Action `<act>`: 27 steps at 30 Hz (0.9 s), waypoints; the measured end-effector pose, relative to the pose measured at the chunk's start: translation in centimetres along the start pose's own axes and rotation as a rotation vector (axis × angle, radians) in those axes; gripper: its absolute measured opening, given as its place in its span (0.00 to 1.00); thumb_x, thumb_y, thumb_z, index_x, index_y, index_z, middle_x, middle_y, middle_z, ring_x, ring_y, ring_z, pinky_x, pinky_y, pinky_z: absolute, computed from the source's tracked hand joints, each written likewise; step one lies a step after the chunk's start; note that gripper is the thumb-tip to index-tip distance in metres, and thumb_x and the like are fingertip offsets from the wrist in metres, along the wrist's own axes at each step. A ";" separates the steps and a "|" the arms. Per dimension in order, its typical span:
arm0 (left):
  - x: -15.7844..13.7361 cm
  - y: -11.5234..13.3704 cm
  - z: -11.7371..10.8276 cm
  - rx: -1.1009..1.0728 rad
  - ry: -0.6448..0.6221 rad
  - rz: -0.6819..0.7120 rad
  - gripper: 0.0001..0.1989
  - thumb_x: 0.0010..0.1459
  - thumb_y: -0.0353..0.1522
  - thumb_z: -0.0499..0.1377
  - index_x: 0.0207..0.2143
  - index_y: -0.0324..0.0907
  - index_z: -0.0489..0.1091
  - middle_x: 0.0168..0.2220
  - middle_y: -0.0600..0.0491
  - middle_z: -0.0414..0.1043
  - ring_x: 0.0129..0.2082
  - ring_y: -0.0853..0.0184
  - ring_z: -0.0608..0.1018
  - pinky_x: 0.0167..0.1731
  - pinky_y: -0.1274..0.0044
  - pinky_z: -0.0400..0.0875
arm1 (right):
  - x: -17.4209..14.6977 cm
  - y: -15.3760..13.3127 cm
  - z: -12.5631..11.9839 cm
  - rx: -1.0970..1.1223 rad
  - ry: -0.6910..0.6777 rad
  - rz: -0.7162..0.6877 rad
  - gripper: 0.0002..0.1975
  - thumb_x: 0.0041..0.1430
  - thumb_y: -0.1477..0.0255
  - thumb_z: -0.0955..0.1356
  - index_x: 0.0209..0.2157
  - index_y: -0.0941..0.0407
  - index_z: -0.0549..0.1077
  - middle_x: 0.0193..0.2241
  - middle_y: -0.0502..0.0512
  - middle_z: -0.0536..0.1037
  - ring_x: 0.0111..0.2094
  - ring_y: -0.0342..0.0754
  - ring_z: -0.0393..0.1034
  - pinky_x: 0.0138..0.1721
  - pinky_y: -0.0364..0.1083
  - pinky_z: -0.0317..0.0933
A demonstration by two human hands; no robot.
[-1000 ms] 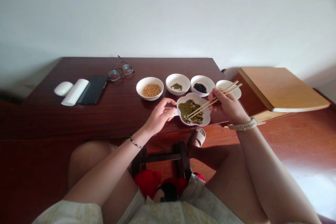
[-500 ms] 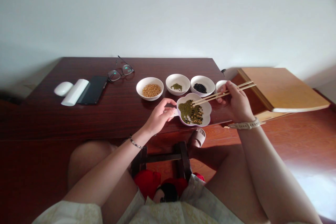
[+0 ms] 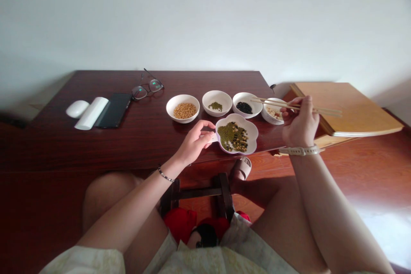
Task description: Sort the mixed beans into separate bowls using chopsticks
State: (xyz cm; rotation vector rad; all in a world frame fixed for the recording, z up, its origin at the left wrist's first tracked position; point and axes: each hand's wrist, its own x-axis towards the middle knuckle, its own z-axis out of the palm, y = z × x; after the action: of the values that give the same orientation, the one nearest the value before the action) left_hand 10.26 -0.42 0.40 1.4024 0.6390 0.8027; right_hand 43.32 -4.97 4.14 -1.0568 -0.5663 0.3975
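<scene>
My left hand (image 3: 198, 140) is closed on the short handle of a white flower-shaped dish (image 3: 253, 132), which holds mixed beans (image 3: 233, 136), mostly green with some black and yellow ones. A pair of chopsticks (image 3: 276, 103) is gripped in my right hand (image 3: 300, 124), their tips over the bowls at the right. Behind the dish stand white bowls: one with yellow soybeans (image 3: 185, 110), one with a few green beans (image 3: 215, 106) and one with black beans (image 3: 244, 107). The rightmost bowl (image 3: 269, 115), with pale pieces inside, is partly hidden by my right hand.
Eyeglasses (image 3: 147, 90), a dark tablet or phone (image 3: 114, 110), a white cylinder (image 3: 91, 113) and a white rounded case (image 3: 77, 108) lie on the left of the dark table (image 3: 128, 150). A lighter wooden surface (image 3: 346, 109) adjoins at the right, below the wall.
My right hand has moved right with the chopsticks, lifting their tips out of the flower-shaped dish to over the right-hand bowls. The rightmost bowl's contents now show. My left hand stays put.
</scene>
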 end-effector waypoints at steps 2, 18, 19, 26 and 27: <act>0.0 -0.1 0.0 -0.001 -0.001 0.003 0.11 0.70 0.37 0.63 0.51 0.42 0.70 0.27 0.61 0.64 0.26 0.71 0.67 0.28 0.77 0.60 | 0.2 0.3 -0.1 -0.055 -0.003 -0.011 0.20 0.70 0.52 0.74 0.30 0.51 0.76 0.26 0.48 0.75 0.24 0.42 0.75 0.21 0.40 0.69; 0.0 0.1 0.0 -0.013 -0.005 0.008 0.12 0.71 0.37 0.63 0.51 0.42 0.69 0.27 0.61 0.64 0.26 0.71 0.67 0.28 0.77 0.60 | -2.4 -2.2 1.6 -0.120 -0.391 0.191 0.24 0.64 0.49 0.77 0.27 0.54 0.76 0.23 0.50 0.74 0.19 0.40 0.68 0.15 0.38 0.59; 0.0 0.1 0.0 -0.013 -0.002 0.009 0.12 0.71 0.37 0.63 0.51 0.42 0.69 0.27 0.61 0.64 0.26 0.71 0.67 0.28 0.77 0.60 | -2.5 -2.3 1.6 -0.150 -0.444 0.225 0.25 0.65 0.48 0.77 0.27 0.54 0.76 0.22 0.50 0.74 0.19 0.41 0.68 0.15 0.39 0.58; 0.0 -0.1 0.0 -0.020 -0.004 0.008 0.12 0.71 0.38 0.64 0.51 0.42 0.69 0.26 0.62 0.64 0.26 0.71 0.67 0.28 0.77 0.60 | -3.1 -1.9 1.2 -0.336 -0.661 0.371 0.25 0.68 0.47 0.74 0.29 0.54 0.79 0.19 0.52 0.75 0.19 0.42 0.67 0.18 0.40 0.60; 0.0 -0.2 -0.1 -0.023 -0.003 0.010 0.12 0.71 0.38 0.64 0.51 0.42 0.69 0.27 0.62 0.64 0.26 0.71 0.67 0.28 0.77 0.60 | -3.2 -1.9 1.2 -0.349 -0.664 0.364 0.25 0.68 0.47 0.74 0.29 0.54 0.78 0.19 0.52 0.75 0.19 0.42 0.67 0.18 0.40 0.60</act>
State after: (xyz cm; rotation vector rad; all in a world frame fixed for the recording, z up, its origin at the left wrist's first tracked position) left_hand 10.22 -0.38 0.24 1.3872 0.6189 0.8134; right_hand 40.18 -6.75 5.46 -1.3700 -1.0632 1.0171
